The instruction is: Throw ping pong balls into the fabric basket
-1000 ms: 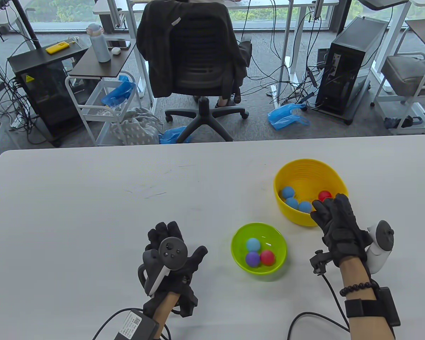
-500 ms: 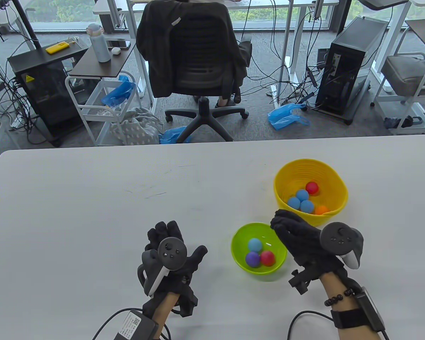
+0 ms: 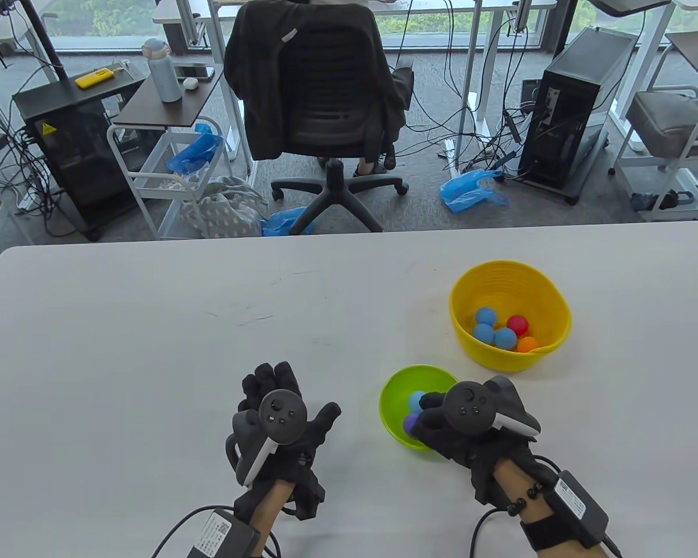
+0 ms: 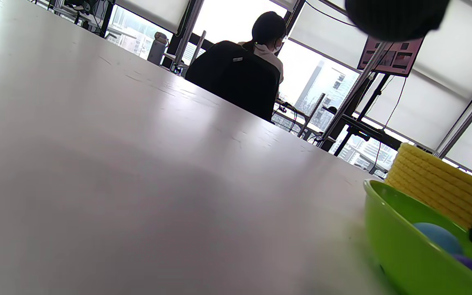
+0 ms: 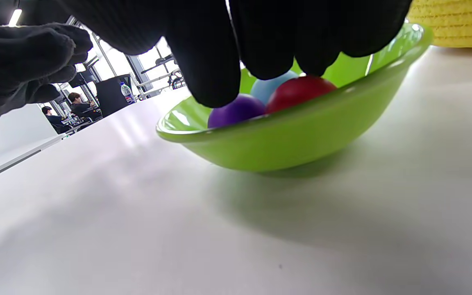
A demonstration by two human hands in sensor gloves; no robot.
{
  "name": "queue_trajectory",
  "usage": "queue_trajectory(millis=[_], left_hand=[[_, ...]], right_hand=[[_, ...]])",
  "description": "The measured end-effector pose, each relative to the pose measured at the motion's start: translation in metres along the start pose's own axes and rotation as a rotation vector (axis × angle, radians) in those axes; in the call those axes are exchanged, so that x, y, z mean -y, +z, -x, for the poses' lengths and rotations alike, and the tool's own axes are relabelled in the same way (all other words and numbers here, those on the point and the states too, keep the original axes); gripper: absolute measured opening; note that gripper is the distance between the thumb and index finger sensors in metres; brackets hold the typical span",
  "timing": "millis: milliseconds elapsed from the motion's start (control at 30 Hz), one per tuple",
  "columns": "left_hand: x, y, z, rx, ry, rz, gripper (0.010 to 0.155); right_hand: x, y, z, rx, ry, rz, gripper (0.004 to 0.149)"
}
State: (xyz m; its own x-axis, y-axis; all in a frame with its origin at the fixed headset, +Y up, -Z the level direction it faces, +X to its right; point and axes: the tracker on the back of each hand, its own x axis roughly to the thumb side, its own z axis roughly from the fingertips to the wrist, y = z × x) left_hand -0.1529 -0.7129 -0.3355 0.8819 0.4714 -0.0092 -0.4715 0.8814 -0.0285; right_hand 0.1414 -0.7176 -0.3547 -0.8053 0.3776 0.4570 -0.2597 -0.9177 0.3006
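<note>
Yellow basket (image 3: 549, 302) holding five balls, right hand (image 3: 459, 430) fingers spread over green bowl (image 3: 398, 383), left hand (image 3: 282, 424) flat, open

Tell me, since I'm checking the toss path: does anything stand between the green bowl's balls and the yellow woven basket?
Nothing visible does. Only bare white table separates the green plastic bowl from the yellow woven basket; the right hand hovers over the bowl's balls.

Glossy plastic green bowl (image 5: 285, 143); ribbed woven yellow basket (image 4: 441, 180) (matt); smooth, faintly sheened worktop (image 3: 151, 325); knit-cloth fingers (image 5: 211, 61).
</note>
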Motion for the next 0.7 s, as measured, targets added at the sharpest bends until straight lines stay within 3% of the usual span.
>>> queue_trajectory(millis=[700], left_hand=[[0.0, -0.001, 0.0, -0.008, 0.004, 0.008, 0.102]], right_hand=[[-0.019, -0.018, 0.002, -0.064, 0.027, -0.1, 0.053]])
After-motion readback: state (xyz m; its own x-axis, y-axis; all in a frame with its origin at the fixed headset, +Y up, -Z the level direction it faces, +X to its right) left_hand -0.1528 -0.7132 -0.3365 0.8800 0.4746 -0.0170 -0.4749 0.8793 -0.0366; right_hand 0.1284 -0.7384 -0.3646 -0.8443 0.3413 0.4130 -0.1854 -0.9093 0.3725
